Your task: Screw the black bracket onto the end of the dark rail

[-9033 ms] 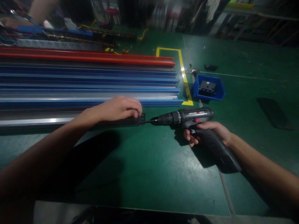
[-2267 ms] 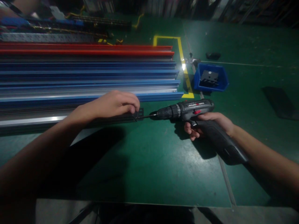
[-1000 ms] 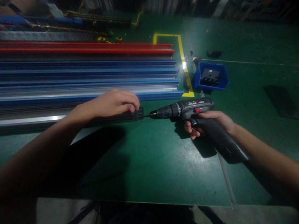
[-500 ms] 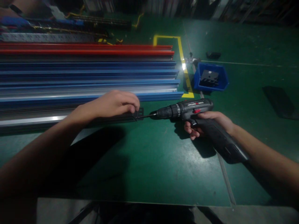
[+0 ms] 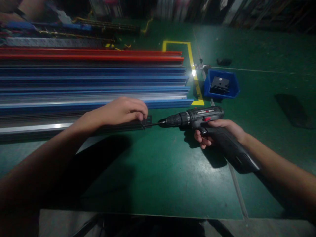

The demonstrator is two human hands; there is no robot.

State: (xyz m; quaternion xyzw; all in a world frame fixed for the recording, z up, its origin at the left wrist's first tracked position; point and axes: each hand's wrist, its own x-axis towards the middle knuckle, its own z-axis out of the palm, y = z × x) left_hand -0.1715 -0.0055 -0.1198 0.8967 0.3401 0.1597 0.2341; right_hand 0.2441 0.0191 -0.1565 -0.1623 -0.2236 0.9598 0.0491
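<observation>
My right hand (image 5: 229,131) is wrapped around the grip of a black cordless drill (image 5: 206,115), which lies level and points left. Its long thin bit (image 5: 155,124) reaches the end of a dark and silver metal rail (image 5: 49,126) along the near side of the row. At that end sits a small black slotted end plate (image 5: 149,119). The fingers of my left hand (image 5: 120,110) are curled closed on this plate, beside the bit's tip; the fingertips partly hide it. Any screw at the tip is too small to make out.
Blue rails (image 5: 123,79) and red rails (image 5: 123,56) lie parallel behind. A blue bin (image 5: 233,92) with dark plates stands beyond the drill, near yellow tape (image 5: 197,89). A dark flat object (image 5: 293,110) lies at right. Another person's arm (image 5: 32,8) shows at far left, near wires.
The view has shifted slightly, so the far things sit a little lower. Both hands and the drill keep nearly the same positions, with the bit still at the rail end.
</observation>
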